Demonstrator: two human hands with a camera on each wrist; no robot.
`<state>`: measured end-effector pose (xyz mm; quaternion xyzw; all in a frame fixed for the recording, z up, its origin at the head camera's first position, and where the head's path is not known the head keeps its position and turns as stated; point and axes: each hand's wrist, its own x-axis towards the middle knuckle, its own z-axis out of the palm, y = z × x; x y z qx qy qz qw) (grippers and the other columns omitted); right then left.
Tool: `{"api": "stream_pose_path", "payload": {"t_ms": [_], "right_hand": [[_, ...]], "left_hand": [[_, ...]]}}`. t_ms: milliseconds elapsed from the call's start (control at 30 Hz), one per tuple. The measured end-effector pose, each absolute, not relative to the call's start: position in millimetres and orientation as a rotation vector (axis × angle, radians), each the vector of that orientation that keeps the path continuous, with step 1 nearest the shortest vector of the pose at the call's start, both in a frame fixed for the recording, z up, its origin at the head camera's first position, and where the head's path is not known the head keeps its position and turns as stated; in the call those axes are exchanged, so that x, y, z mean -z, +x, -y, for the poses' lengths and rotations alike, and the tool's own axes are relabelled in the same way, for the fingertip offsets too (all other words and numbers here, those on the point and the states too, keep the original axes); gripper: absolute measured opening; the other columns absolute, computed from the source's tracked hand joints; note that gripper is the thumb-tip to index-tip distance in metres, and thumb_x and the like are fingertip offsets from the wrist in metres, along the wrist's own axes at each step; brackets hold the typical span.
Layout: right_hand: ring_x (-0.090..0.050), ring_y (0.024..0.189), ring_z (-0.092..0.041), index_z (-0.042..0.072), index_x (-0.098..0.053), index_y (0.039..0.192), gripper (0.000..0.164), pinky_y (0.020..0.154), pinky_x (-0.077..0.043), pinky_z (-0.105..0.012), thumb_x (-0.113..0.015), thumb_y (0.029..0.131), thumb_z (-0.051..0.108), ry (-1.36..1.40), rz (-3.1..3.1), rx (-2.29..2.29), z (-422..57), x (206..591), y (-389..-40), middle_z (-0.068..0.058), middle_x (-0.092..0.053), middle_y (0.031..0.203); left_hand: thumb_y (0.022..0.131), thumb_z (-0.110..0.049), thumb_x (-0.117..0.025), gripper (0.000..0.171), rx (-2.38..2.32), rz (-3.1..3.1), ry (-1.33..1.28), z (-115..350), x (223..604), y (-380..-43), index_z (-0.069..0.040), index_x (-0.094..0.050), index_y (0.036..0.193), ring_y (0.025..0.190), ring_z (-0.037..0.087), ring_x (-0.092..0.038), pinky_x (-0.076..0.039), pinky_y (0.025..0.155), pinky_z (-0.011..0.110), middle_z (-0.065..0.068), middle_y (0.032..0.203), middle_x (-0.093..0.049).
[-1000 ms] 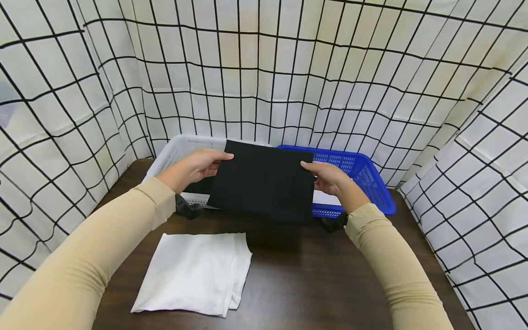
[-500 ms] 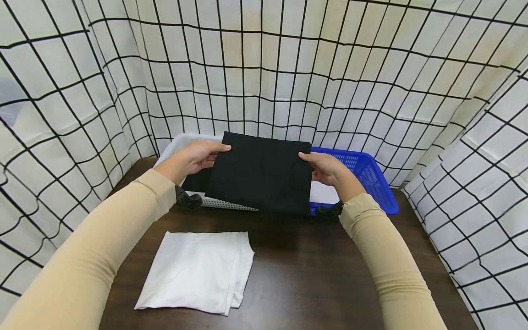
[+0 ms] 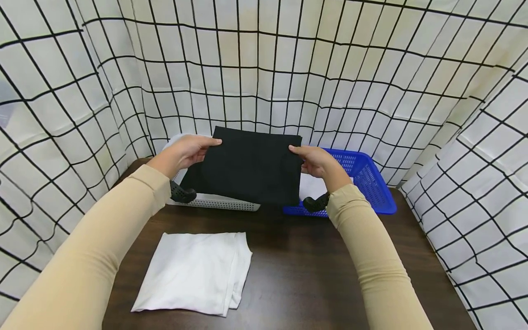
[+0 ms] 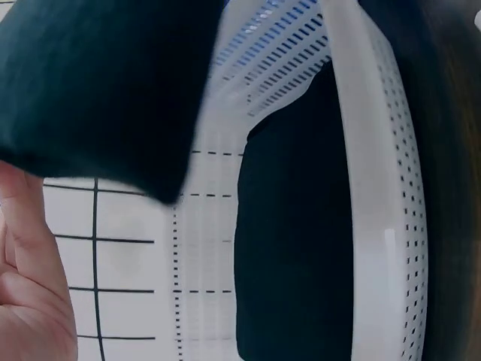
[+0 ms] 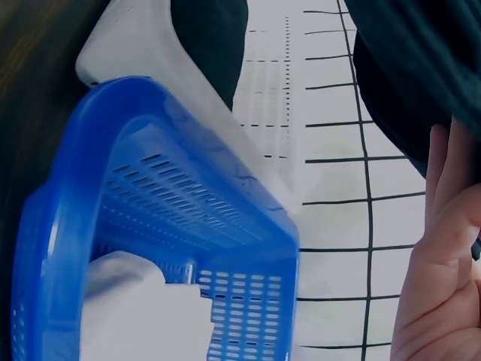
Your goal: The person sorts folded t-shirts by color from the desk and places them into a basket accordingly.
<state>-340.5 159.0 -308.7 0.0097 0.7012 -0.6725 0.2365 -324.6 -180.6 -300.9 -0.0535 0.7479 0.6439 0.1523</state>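
Observation:
A folded black cloth (image 3: 253,165) is held up between both hands over the white basket (image 3: 222,203). My left hand (image 3: 185,151) pinches its left edge, thumb on top. At the opposite edge my right hand (image 3: 317,162) pinches it the same way. In the left wrist view, another dark cloth (image 4: 297,233) lies inside the white basket, below the raised one. White folded cloth (image 5: 143,316) sits in the blue basket (image 5: 68,226), seen in the right wrist view. The fingers under the held cloth are partly hidden.
A folded white cloth (image 3: 194,272) lies on the dark wooden table (image 3: 313,275) at the front left. The two baskets stand side by side at the back. White curtain with a black grid pattern (image 3: 280,64) surrounds the table on the back and sides.
Both hands have carried the black cloth leftward and slightly up, away from the blue basket and over the white one. The white cloth on the table has stayed put.

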Motion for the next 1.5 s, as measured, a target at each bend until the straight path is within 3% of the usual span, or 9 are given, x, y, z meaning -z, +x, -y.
{"api": "stream_pose_path", "payload": {"t_ms": [333,500,633,800,867,1033,1200,1367,1500], "right_hand": [[-0.063,0.07,-0.011,0.013,-0.058,0.101,0.013,0.065,-0.055,-0.021,-0.055,0.102,0.025,0.075,-1.924,1.878,-145.3,307.2,-349.3,0.006,-0.065,0.083],[-0.062,0.069,-0.012,0.013,-0.059,0.1,0.012,0.061,-0.055,-0.022,-0.056,0.102,0.024,0.093,-1.916,1.911,-138.4,308.2,-352.5,0.003,-0.063,0.086],[-0.063,0.068,-0.012,0.013,-0.057,0.1,0.012,0.06,-0.054,-0.023,-0.052,0.104,0.023,0.075,-1.925,1.922,-130.0,309.2,-354.0,0.003,-0.062,0.087],[-0.06,0.072,-0.013,0.014,-0.056,0.107,0.014,0.06,-0.049,-0.022,-0.052,0.104,0.027,0.116,-1.995,1.909,-117.4,310.2,-355.5,0.002,-0.058,0.093],[-0.058,0.074,-0.014,0.013,-0.056,0.107,0.015,0.061,-0.047,-0.021,-0.052,0.104,0.027,0.122,-2.025,1.906,-111.6,311.8,-356.4,0.001,-0.056,0.096],[-0.059,0.072,-0.015,0.008,-0.057,0.107,0.019,0.062,-0.048,-0.023,-0.05,0.105,0.025,0.096,-2.077,1.876,-102.8,317.0,-355.5,-0.002,-0.057,0.096],[-0.059,0.073,-0.016,0.006,-0.058,0.119,0.026,0.063,-0.05,-0.024,-0.045,0.107,0.025,0.075,-2.096,1.833,-95.0,320.4,-354.2,-0.005,-0.059,0.101],[-0.06,0.08,-0.017,0.008,-0.052,0.14,0.039,0.062,-0.052,-0.023,-0.046,0.106,0.027,0.087,-2.146,1.81,-85.7,324.6,-356.9,-0.01,-0.06,0.122],[-0.06,0.083,-0.016,0.012,-0.036,0.154,0.052,0.061,-0.052,-0.023,-0.047,0.106,0.029,0.101,-2.157,1.822,-83.0,328.3,-357.7,-0.012,-0.056,0.14]], "left_hand": [[0.092,-0.026,-0.072,0.025,-1.869,-2.181,-0.216,189.3,292.7,-327.4,-0.021,-0.064,0.07,0.047,0.001,-0.049,-0.048,0.053,0.012,-0.012,0.055,-0.056],[0.094,-0.024,-0.069,0.016,-1.915,-2.141,-0.181,192.1,293.3,-328.6,-0.021,-0.068,0.079,0.061,0.002,-0.067,-0.057,0.062,0.016,-0.012,0.067,-0.069],[0.095,-0.028,-0.068,0.011,-1.896,-2.176,-0.155,197.1,296.3,-330.6,-0.017,-0.066,0.096,0.069,0.001,-0.07,-0.059,0.069,0.016,-0.015,0.073,-0.071],[0.094,-0.039,-0.067,0.059,-1.768,-2.331,-0.147,204.2,298.4,-333.8,-0.007,-0.051,0.141,0.077,-0.004,-0.066,-0.057,0.073,0.013,-0.022,0.083,-0.066],[0.093,-0.042,-0.067,0.07,-1.73,-2.386,-0.152,207.3,297.9,-334.0,-0.003,-0.045,0.147,0.078,-0.005,-0.065,-0.056,0.074,0.011,-0.022,0.086,-0.063],[0.093,-0.044,-0.067,0.068,-1.704,-2.45,-0.178,213.5,300.8,-334.0,-0.004,-0.049,0.144,0.076,-0.004,-0.063,-0.055,0.072,0.012,-0.022,0.084,-0.062],[0.093,-0.045,-0.067,0.061,-1.704,-2.457,-0.196,220.2,307.3,-334.1,-0.007,-0.054,0.139,0.077,-0.002,-0.062,-0.054,0.073,0.013,-0.022,0.082,-0.062],[0.092,-0.049,-0.067,0.05,-1.707,-2.473,-0.216,224.7,309.5,-332.9,-0.013,-0.06,0.126,0.079,-0.001,-0.062,-0.049,0.103,0.034,-0.023,0.08,-0.062],[0.091,-0.052,-0.066,0.061,-1.701,-2.486,-0.227,224.0,310.0,-333.8,-0.012,-0.056,0.136,0.081,0.001,-0.06,-0.04,0.112,0.046,-0.023,0.082,-0.061]]}}
